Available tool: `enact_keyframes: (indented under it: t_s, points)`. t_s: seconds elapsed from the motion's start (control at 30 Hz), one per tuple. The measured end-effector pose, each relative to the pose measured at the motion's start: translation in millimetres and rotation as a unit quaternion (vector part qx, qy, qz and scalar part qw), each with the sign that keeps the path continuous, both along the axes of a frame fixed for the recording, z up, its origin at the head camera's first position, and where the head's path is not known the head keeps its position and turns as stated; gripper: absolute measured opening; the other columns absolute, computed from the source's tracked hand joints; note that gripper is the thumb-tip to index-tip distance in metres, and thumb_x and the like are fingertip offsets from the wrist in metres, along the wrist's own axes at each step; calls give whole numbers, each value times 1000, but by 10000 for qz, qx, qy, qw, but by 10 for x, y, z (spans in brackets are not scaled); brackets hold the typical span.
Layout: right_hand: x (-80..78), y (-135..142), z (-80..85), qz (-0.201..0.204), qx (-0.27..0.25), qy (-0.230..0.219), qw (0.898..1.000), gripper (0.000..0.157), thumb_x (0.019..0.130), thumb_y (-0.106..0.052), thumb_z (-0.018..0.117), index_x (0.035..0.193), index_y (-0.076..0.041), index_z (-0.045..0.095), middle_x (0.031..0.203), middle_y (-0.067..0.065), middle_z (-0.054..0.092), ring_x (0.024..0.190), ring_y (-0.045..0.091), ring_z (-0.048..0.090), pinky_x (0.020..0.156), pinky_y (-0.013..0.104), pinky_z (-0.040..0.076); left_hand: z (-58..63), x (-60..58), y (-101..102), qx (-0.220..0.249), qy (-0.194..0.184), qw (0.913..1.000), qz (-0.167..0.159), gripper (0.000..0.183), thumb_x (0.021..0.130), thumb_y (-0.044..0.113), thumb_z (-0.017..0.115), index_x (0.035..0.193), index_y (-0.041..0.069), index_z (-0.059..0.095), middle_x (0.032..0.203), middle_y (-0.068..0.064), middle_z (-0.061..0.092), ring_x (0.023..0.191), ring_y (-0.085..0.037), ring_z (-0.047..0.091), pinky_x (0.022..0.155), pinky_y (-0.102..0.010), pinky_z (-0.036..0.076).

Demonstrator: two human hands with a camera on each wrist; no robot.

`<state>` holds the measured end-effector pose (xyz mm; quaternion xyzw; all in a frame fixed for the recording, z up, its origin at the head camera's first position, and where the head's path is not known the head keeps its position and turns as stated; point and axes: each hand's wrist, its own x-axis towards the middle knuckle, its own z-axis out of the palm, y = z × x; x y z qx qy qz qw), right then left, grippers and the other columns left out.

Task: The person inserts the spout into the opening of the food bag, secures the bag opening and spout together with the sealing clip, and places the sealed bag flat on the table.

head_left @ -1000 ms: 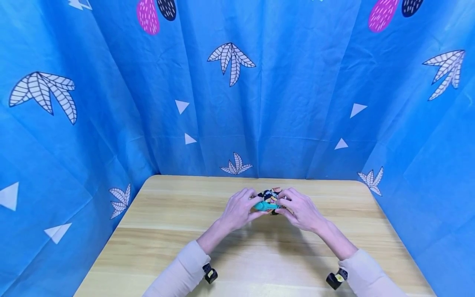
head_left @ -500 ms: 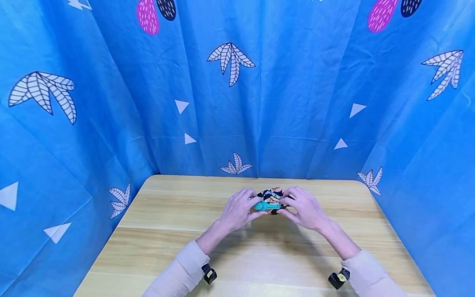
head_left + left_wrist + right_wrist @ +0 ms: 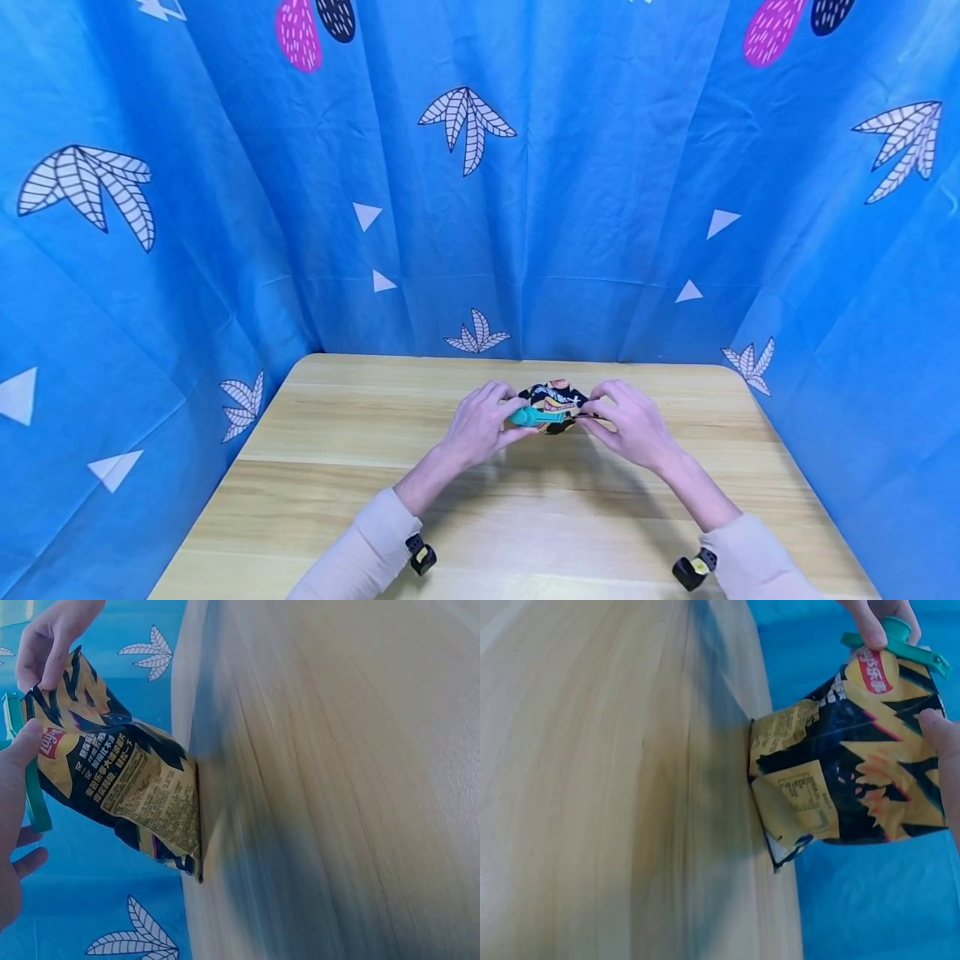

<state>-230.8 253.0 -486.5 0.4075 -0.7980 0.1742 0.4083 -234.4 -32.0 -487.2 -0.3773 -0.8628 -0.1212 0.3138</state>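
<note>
A black and gold chip bag [image 3: 553, 395] stands upright on its bottom edge near the back of the table. Across part of its top lies a green bag clip [image 3: 537, 416], with a rounded knob at its left end. My left hand [image 3: 480, 423] pinches that clip between thumb and fingers. At the bag's other top corner, my right hand [image 3: 630, 423] pinches the film, clear of the clip's right end. In the right wrist view, a red and yellow logo [image 3: 875, 671] shows just below the clip [image 3: 907, 649]. The bag's far face is hidden.
The wooden table [image 3: 480, 533] reaches back to a blue curtain [image 3: 600, 208] with leaf prints, which also hangs at both sides. Black wrist cameras sit below each sleeve, the left camera [image 3: 422, 557] and the right camera [image 3: 692, 570].
My right hand has slid rightward from the clip's right end along the bag's top to its corner, uncovering more of the bag. My left hand and the clip have hardly moved.
</note>
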Motion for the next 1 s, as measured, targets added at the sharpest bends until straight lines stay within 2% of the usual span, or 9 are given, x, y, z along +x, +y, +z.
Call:
enact_keyframes:
  t_s: [0.27, 0.5, 0.8, 1.0]
  points:
    - [10, 73, -47, -64, -36, 69, 9999, 18, 70, -19, 78, 87, -19, 71, 91, 0, 65, 81, 16, 60, 64, 33, 52, -9, -9, 4, 103, 50, 9999, -64, 38, 81, 58, 68, 100, 25, 67, 99, 4, 61, 87, -8, 55, 67, -18, 50]
    - [25, 136, -70, -217, 20, -51, 9997, 12, 76, -21, 70, 87, -19, 70, 90, -2, 64, 82, 15, 60, 64, 33, 52, -36, -8, 13, 313, 58, 9995, -21, 40, 75, 54, 76, 100, 23, 69, 99, 4, 62, 88, -9, 56, 69, -20, 51]
    - [14, 136, -99, -218, -27, -22, 9998, 8, 81, -22, 63, 85, -19, 69, 90, -2, 64, 82, 16, 60, 64, 33, 52, -82, -4, -18, 305, 158, 9992, 204, 53, 82, 68, 59, 100, 19, 70, 102, 3, 65, 92, -11, 58, 76, -23, 53]
    - [12, 127, -108, -188, -101, 16, 9998, 9, 85, -22, 61, 85, -18, 69, 89, -1, 64, 81, 16, 59, 63, 33, 51, -124, -14, -86, 356, 142, 9989, 252, 50, 76, 62, 70, 101, 19, 69, 102, 3, 65, 93, -12, 59, 76, -25, 53]
